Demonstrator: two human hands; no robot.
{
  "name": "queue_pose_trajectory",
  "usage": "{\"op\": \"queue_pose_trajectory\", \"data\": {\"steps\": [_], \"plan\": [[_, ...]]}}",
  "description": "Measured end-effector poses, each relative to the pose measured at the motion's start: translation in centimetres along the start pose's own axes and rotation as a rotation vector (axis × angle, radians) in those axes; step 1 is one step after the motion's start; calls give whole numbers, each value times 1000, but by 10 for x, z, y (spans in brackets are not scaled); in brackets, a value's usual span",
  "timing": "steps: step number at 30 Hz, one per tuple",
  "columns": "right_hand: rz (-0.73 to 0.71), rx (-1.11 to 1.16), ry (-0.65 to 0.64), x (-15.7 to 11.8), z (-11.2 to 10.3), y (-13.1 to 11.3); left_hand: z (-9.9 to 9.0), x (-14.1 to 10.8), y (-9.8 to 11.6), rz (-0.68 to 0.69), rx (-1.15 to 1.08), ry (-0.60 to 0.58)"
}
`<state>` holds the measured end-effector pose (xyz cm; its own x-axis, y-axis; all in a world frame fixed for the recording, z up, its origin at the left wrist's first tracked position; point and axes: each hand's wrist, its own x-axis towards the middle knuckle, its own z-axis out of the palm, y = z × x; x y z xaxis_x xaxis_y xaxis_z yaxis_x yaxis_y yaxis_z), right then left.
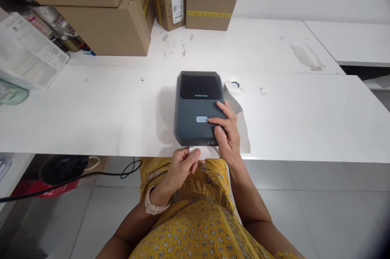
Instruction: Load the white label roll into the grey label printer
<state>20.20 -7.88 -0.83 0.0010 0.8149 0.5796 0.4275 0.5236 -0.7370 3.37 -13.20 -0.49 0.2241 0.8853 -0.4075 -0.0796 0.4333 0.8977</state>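
A dark grey label printer (195,133) with a black window and a light oblong button (202,119) stands near the table's front edge. My left hand (185,163) pinches a white label strip (209,152) at the front of the printer between thumb and fingers. My right hand (228,135) lies on the printer's right side, fingers stretched out over its top. Its index fingertip touches the right end of the button. A small white roll (233,85) lies beyond the right hand, and curved pale backing paper (243,133) shows beside the printer.
Cardboard boxes (106,31) are stacked at the back left, and two smaller boxes, one being a taped carton (210,5), stand by the wall. A white printed box (29,49) and a green container (12,92) sit far left. A black cable (91,174) hangs below the table's edge.
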Motion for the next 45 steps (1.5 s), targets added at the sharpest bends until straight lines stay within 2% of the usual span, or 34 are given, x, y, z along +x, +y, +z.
{"op": "queue_pose_trajectory", "data": {"steps": [5, 9, 11, 14, 18, 22, 28, 32, 36, 38, 40, 43, 45], "plan": [[-85, -153, -106, 6, -10, -6, -7, -2, -1, -16, 35, -66], [-148, -180, -180, 8, -12, -3, -19, -6, -7, 26, 23, -52], [-151, -191, -182, 7, -12, -2, -27, -9, -8, 66, -3, 9], [-161, -233, -191, 7, -14, -2, -39, -10, -4, 144, -22, 165], [-194, -237, -201, 6, -16, -1, -51, -4, -1, 255, 2, 325], [-196, -198, -194, 8, -15, -1, -58, 9, -6, 338, 34, 374], [-80, -237, -245, 14, -14, -14, -62, 22, -10, 332, 78, 376], [-57, -347, -279, 22, -17, -21, -60, 26, -12, 363, 99, 391], [-71, -320, -321, 21, -21, -16, -50, 27, -11, 548, 194, 521], [-57, -203, -297, 12, -19, -10, -44, 25, -9, 683, 279, 500], [7, -80, -202, -1, -14, -5, -40, 23, -4, 780, 344, 404], [151, 36, -46, -18, -4, -2, -36, 20, 9, 839, 324, 306], [175, 53, -4, -19, 0, -3, -35, 22, 23, 850, 238, 275]]}}
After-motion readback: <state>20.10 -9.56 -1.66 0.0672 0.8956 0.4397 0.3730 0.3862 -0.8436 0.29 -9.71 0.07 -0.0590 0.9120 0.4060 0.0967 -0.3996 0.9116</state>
